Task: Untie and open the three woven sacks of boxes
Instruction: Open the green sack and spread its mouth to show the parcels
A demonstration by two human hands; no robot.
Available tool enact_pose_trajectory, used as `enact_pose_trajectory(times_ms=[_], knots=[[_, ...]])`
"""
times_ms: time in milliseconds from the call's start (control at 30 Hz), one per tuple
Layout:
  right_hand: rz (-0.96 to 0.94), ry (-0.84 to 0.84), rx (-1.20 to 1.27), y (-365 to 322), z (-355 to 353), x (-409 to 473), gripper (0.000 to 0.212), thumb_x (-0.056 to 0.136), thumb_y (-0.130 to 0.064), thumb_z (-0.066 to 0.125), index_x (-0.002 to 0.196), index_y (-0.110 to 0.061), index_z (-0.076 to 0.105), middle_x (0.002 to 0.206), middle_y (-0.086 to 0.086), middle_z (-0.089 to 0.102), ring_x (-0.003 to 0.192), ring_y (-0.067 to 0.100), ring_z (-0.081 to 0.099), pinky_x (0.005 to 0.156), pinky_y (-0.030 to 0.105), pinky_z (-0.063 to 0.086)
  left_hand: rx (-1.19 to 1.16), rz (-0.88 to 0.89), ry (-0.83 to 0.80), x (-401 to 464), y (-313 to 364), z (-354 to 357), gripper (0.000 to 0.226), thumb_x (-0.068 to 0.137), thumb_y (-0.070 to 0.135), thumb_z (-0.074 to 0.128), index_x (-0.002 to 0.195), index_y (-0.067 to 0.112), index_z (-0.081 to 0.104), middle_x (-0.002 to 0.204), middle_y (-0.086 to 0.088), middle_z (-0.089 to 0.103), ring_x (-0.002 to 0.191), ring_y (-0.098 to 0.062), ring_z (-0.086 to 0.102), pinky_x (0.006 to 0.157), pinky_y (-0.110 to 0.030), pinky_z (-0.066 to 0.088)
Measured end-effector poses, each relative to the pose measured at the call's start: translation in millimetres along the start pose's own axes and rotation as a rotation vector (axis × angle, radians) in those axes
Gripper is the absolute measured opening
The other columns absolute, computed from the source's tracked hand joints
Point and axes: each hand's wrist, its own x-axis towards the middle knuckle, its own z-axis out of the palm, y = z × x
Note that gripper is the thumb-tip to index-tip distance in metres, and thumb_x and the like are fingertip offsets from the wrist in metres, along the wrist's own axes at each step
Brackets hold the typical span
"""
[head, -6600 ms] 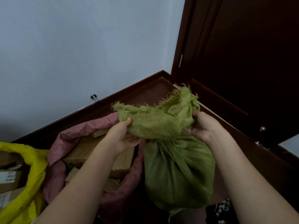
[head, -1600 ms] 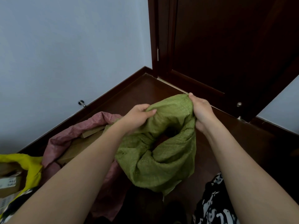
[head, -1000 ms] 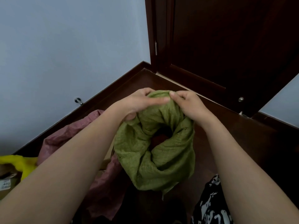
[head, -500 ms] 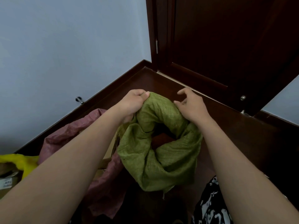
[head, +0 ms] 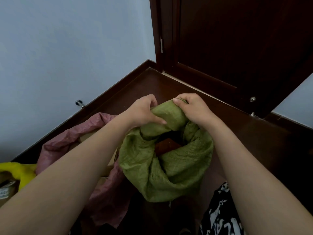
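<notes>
The green woven sack (head: 166, 168) stands on the dark floor in front of me, its mouth open and its top edge rolled down in a thick collar. A brown box (head: 166, 146) shows inside. My left hand (head: 144, 111) and my right hand (head: 190, 107) both grip the far side of the rolled rim, close together. To the left lies the pink woven sack (head: 71, 139), open, with cardboard boxes (head: 88, 137) in it. The yellow sack (head: 18, 172) is open at the far left edge, with a labelled box inside.
A pale blue wall (head: 67, 48) with a dark skirting board runs behind the sacks; a metal door stop (head: 79, 103) sticks out of it. A dark wooden door (head: 237, 39) closes the corner at right. Black-and-white patterned cloth (head: 220, 212) lies at the bottom right.
The sack's mouth went from bunched to open over the frames. In the last second my hands have shifted along the far rim and now both clench the rolled edge.
</notes>
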Motion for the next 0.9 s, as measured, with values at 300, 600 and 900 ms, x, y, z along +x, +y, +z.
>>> enact_pose_trajectory(times_ms=[300,600,900], knots=[[0.386,0.263,0.382,11.5,-8.2,9.6,0.023,0.097,-0.021,0.049,0.102,-0.009,0.068,0.101,0.014,0.069,0.091,0.027,0.067,0.088,0.042,0.055,-0.633,-0.341,0.326,-4.9,-24.4,-1.5,0.012,0.084,0.012,0.070,0.084,0.017,0.059,0.095,-0.010,0.066,0.080,-0.022,0.065,0.070,-0.035,0.057],[-0.081,0.159,-0.133,10.5,0.4,0.8,0.018,0.095,-0.039,0.050,0.101,-0.030,0.064,0.115,-0.010,0.052,0.116,0.016,0.043,0.095,0.029,0.033,-1.147,-0.557,0.062,-9.9,0.8,1.3,0.034,0.082,0.020,0.049,0.107,0.004,0.065,0.099,-0.016,0.071,0.088,-0.033,0.068,0.086,-0.043,0.053],[-0.233,-0.193,-0.134,8.0,10.3,0.9,0.028,0.086,-0.041,0.065,0.111,-0.026,0.067,0.104,-0.008,0.068,0.097,0.008,0.062,0.089,0.036,0.050,-0.977,-0.433,-0.259,-10.3,11.7,-2.1,0.026,0.080,0.017,0.046,0.075,0.006,0.069,0.070,-0.012,0.064,0.063,-0.026,0.060,0.067,-0.031,0.048]])
